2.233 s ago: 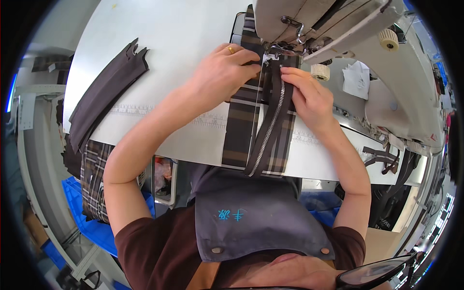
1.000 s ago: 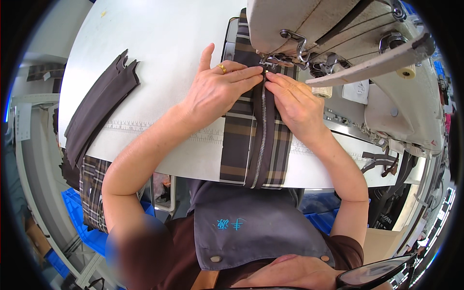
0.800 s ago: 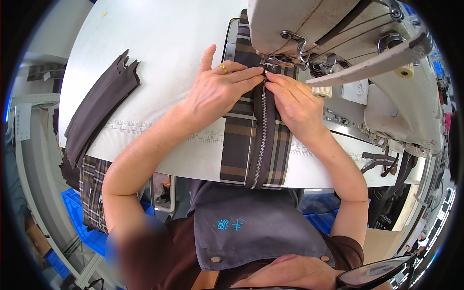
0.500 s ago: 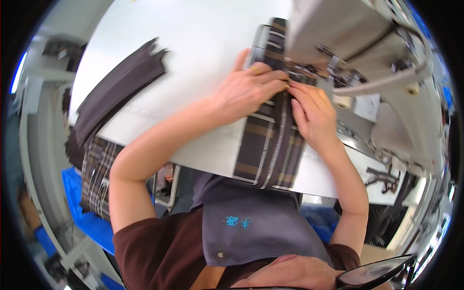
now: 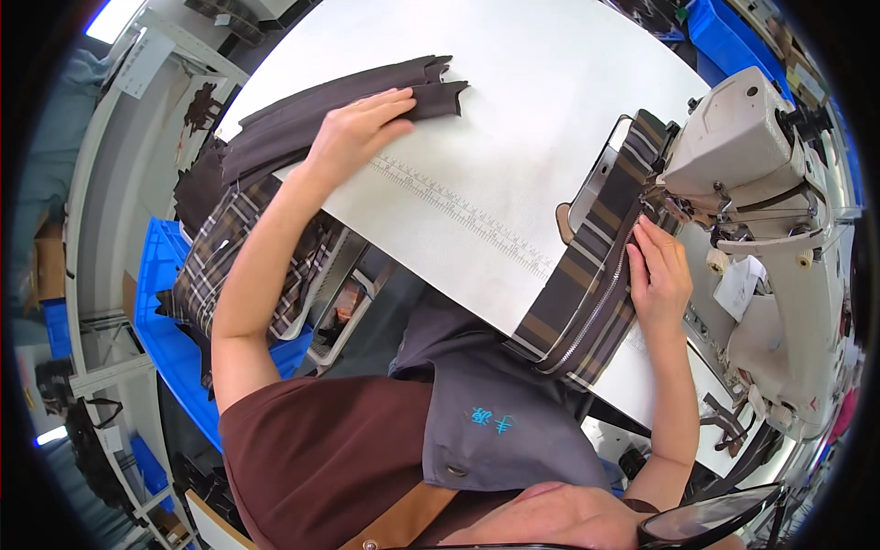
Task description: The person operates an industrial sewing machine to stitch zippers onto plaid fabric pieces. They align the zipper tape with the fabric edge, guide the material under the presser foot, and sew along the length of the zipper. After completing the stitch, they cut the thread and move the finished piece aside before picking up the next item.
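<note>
My left hand [image 5: 360,136] rests on a stack of dark brown fabric strips [image 5: 275,139] at the table's left, its fingers stretched out flat. Under the sewing machine's head [image 5: 724,137], at the right, lies a plaid fabric panel [image 5: 573,289] in brown, black and white. Along it runs a dark zipper with metal teeth [image 5: 596,316]. My right hand [image 5: 662,280] lies on the panel's right part beside the zipper, fingertips near the machine's needle area and thumb a little apart. The presser foot and the zipper's far end are partly hidden.
A ruler scale [image 5: 458,211] is marked on the white table [image 5: 458,284]. Plaid fabric [image 5: 220,243] hangs off the left edge above a blue bin [image 5: 160,266]. Thread spools [image 5: 717,261] and the machine's arm stand right of my right hand.
My left hand has left the zipper and moved left onto the dark strips. My right hand stays at the zipper panel. The view has swung left, so the machine's head shows more fully.
</note>
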`<state>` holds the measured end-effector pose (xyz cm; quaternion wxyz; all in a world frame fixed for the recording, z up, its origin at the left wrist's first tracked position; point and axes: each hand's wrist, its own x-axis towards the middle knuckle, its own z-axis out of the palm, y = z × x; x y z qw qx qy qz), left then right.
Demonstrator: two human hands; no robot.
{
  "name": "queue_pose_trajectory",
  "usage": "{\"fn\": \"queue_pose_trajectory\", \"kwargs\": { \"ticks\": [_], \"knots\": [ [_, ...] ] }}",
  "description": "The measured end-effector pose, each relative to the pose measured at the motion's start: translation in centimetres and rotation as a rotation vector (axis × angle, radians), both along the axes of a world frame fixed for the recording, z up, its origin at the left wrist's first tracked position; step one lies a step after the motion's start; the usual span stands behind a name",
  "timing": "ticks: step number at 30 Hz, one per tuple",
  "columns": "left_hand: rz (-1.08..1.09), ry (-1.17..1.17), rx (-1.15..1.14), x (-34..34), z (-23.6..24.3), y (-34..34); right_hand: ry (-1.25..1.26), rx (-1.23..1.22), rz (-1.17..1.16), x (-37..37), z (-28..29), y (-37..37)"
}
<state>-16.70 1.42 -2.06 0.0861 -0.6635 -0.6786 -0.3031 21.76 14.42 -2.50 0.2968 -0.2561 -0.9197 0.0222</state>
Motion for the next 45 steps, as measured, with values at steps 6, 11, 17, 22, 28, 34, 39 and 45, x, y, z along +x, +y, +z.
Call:
{"fn": "queue_pose_trajectory", "kwargs": {
  "ticks": [6, 11, 17, 22, 28, 34, 39, 45],
  "knots": [
    [0.170, -0.557, -0.005, 0.1, -0.4, 3.1, 0.011, -0.009, -0.001, 0.0, 0.0, 0.0],
    [0.150, -0.771, -0.054, -1.0, 0.1, 4.2, 0.033, -0.016, 0.005, 0.2, -0.1, 0.0],
    [-0.034, 0.086, 0.239, 3.3, -0.2, 2.5, 0.053, 0.002, -0.016, 0.3, -0.5, 0.1],
    [-0.242, -0.003, -0.174, 14.1, 1.2, -5.3, 0.028, 0.048, -0.032, 0.4, -0.7, 0.1],
    [-0.465, 0.293, -0.737, 14.2, 5.4, -6.6, -0.020, 0.093, -0.059, 0.6, -0.8, 0.0],
    [-0.637, 0.294, -0.830, 11.5, 3.6, -4.4, -0.002, 0.068, -0.046, 0.6, -0.8, 0.0],
    [-0.591, 0.259, -0.240, 12.3, 1.4, -1.7, -0.001, 0.030, -0.058, 0.7, -0.8, -0.1],
    [-0.652, 0.218, -0.052, 17.0, 2.0, 7.2, -0.013, -0.015, -0.066, 0.5, -0.4, -0.2]
  ]
}}
